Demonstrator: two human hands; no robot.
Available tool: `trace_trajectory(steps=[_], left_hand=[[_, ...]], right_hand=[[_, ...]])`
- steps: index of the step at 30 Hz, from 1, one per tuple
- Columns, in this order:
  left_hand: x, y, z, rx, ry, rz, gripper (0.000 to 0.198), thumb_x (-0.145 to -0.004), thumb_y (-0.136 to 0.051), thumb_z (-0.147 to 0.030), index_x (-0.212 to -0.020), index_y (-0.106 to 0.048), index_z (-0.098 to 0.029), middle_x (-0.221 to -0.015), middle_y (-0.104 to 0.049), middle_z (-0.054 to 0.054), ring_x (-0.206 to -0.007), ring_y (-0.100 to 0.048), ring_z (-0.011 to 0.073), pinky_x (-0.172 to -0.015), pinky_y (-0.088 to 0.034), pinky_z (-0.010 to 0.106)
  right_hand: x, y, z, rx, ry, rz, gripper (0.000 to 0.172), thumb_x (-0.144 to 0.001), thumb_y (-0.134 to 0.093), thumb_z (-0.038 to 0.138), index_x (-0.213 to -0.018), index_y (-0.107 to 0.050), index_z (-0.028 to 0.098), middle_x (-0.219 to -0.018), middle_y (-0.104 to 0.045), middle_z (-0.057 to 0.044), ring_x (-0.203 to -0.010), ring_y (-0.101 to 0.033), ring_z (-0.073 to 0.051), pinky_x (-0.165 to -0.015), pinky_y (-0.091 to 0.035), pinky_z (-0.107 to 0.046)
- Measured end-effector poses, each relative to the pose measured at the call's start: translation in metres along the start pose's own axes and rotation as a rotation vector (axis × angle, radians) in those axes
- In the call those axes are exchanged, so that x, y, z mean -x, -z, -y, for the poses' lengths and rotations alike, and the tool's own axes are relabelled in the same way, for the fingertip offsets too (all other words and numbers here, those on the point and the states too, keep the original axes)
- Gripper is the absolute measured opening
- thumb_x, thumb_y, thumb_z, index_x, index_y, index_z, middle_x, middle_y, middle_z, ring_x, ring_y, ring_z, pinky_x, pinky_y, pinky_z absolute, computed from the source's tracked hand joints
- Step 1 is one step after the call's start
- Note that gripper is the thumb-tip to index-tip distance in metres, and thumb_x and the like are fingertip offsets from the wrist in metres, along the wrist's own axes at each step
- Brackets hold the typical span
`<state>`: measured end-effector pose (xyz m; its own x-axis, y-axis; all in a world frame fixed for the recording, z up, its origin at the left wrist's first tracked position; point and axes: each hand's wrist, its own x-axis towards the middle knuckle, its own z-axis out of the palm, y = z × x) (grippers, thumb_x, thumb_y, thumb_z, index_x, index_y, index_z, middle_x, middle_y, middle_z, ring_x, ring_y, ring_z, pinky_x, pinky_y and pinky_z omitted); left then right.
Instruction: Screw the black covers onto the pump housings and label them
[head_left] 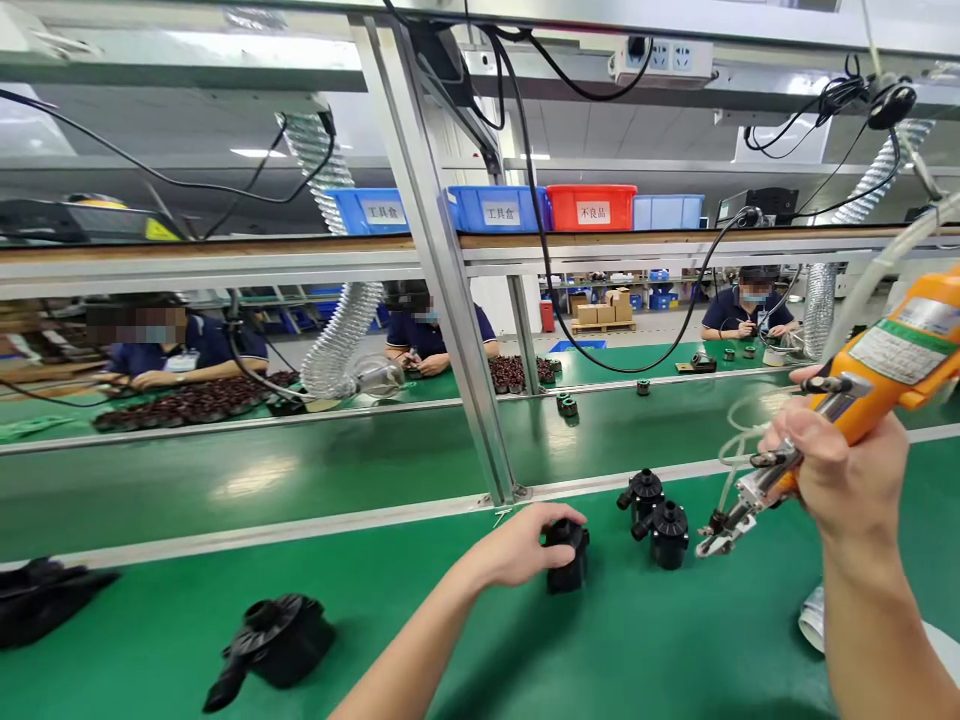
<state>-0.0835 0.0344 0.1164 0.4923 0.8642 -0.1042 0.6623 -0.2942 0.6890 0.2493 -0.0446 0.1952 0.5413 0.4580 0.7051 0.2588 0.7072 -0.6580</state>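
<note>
My left hand is closed around the top of a small black pump, which stands on the green bench top; the fingers cover part of it. In my right hand is an orange power screwdriver, with a clear hose at its rear and a metal nose pointing down to the left. That nose hangs just right of two more small black pumps, standing close together. To the left of my left arm, apart from it, lies a larger black pump with a side spout.
A metal post rises behind my left hand. Blue bins and a red bin line the shelf above. Beyond the green belt several co-workers sit by piles of dark parts. A white cylinder lies near my right forearm.
</note>
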Motion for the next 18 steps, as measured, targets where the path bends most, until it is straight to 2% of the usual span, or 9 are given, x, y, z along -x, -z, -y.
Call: trace_trajectory(steps=[2,5,7,9,12,18], left_hand=[[-0.007,-0.020,0.004,0.060,-0.021,0.024,0.051,-0.073,-0.078,-0.032,-0.123,-0.074,-0.023,-0.125,-0.074,0.008,-0.114,-0.066,0.0318,-0.103,-0.049,0.043],[-0.016,-0.063,-0.002,0.282,-0.053,0.071,0.061,-0.067,-0.086,-0.035,-0.124,-0.071,-0.020,-0.117,-0.075,0.008,-0.108,-0.066,0.0287,-0.097,-0.050,0.038],[-0.019,-0.088,-0.009,0.442,-0.059,0.097,0.057,-0.067,-0.087,-0.036,-0.118,-0.068,-0.019,-0.103,-0.074,0.005,-0.099,-0.065,0.0244,-0.092,-0.049,0.035],[-0.020,-0.104,-0.013,0.541,-0.070,0.064,0.050,-0.068,-0.087,-0.035,-0.110,-0.065,-0.019,-0.094,-0.071,0.001,-0.091,-0.063,0.0200,-0.088,-0.046,0.032],[-0.021,-0.112,-0.015,0.601,-0.078,0.027,0.049,-0.068,-0.089,-0.035,-0.104,-0.060,-0.020,-0.091,-0.066,-0.001,-0.085,-0.058,0.0167,-0.085,-0.043,0.030],[-0.021,-0.109,-0.014,0.622,-0.076,0.039,0.049,-0.066,-0.090,-0.035,-0.100,-0.058,-0.020,-0.091,-0.064,-0.002,-0.085,-0.054,0.0165,-0.084,-0.041,0.030]], right_hand=[[0.006,-0.014,0.001,-0.074,-0.087,0.060,0.047,-0.071,-0.085,0.043,-0.106,-0.065,0.020,-0.065,-0.060,0.005,-0.048,-0.056,-0.013,-0.042,-0.050,-0.025],[0.016,-0.034,0.003,-0.119,-0.164,0.129,0.045,-0.067,-0.087,0.037,-0.103,-0.064,0.020,-0.063,-0.059,0.005,-0.047,-0.053,-0.012,-0.040,-0.046,-0.023],[0.022,-0.044,0.004,-0.116,-0.169,0.153,0.044,-0.065,-0.086,0.033,-0.100,-0.063,0.020,-0.064,-0.059,0.006,-0.049,-0.053,-0.011,-0.043,-0.048,-0.023],[0.026,-0.049,0.004,-0.105,-0.168,0.169,0.043,-0.064,-0.086,0.030,-0.099,-0.063,0.020,-0.065,-0.059,0.006,-0.050,-0.052,-0.010,-0.047,-0.050,-0.023],[0.028,-0.051,0.003,-0.103,-0.169,0.169,0.043,-0.064,-0.085,0.030,-0.099,-0.062,0.020,-0.065,-0.058,0.006,-0.049,-0.051,-0.010,-0.046,-0.048,-0.023],[0.027,-0.046,-0.003,-0.127,-0.176,0.179,0.051,-0.068,-0.085,0.035,-0.110,-0.060,0.021,-0.064,-0.058,0.006,-0.049,-0.053,-0.012,-0.045,-0.047,-0.025]])
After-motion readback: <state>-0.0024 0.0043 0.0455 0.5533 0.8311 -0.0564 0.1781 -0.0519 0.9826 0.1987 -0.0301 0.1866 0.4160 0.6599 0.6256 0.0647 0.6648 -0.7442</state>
